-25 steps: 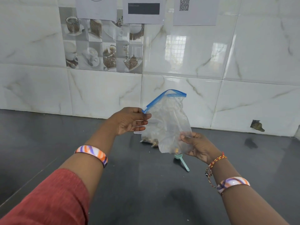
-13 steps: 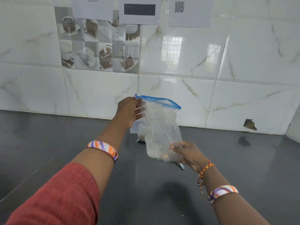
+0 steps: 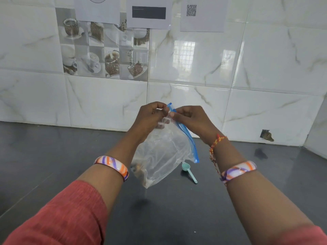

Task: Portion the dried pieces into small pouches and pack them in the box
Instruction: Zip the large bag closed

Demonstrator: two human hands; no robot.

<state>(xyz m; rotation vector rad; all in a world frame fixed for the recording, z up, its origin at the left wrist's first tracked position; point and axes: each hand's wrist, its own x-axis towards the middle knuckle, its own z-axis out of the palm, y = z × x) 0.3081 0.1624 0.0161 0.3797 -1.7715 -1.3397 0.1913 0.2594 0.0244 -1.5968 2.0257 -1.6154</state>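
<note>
A clear zip pouch (image 3: 162, 152) with a blue zip strip hangs in the air above the dark counter (image 3: 53, 165). A few brownish dried pieces (image 3: 141, 171) lie in its lower corner. My left hand (image 3: 150, 117) and my right hand (image 3: 191, 119) meet at the top end of the strip, and both pinch it there. The strip runs down to the right from my fingers. No box is in view.
A small teal scoop (image 3: 188, 169) lies on the counter just right of the pouch. White tiled wall (image 3: 194, 85) rises behind, with paper sheets taped near the top. A side wall closes the corner at far right.
My right hand let go of the pouch's bottom and rose to the zip strip beside my left hand. The pouch swung so its strip now slants down to the right.
</note>
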